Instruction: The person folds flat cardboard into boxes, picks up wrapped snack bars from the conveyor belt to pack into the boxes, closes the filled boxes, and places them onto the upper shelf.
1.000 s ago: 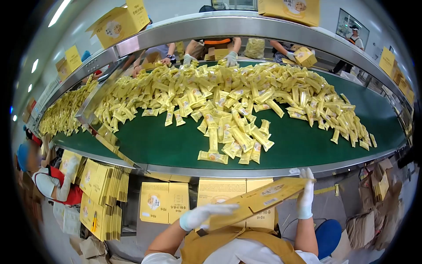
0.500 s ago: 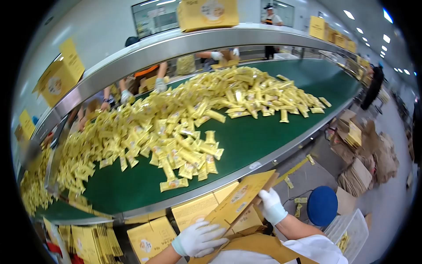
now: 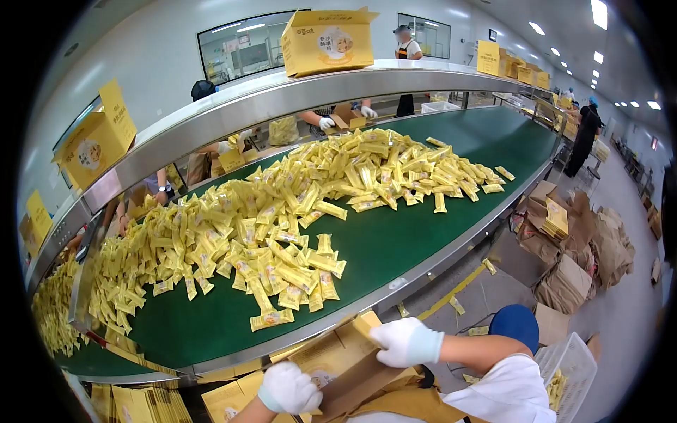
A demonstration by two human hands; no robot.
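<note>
Grips a box [image 3: 358, 386] at opposite ends, with fingers of the right hand [image 3: 407, 342] and left hand [image 3: 289, 388] curled around its edges, near packets [image 3: 282, 271] on a belt [image 3: 395, 247].

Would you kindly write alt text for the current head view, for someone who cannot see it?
The wearer's white-gloved left hand and right hand hold a part-open carton beside a green belt heaped with yellow packets. Across the belt, another person's gloved hands are at a box; yellow boxes stand on a ledge.
</note>
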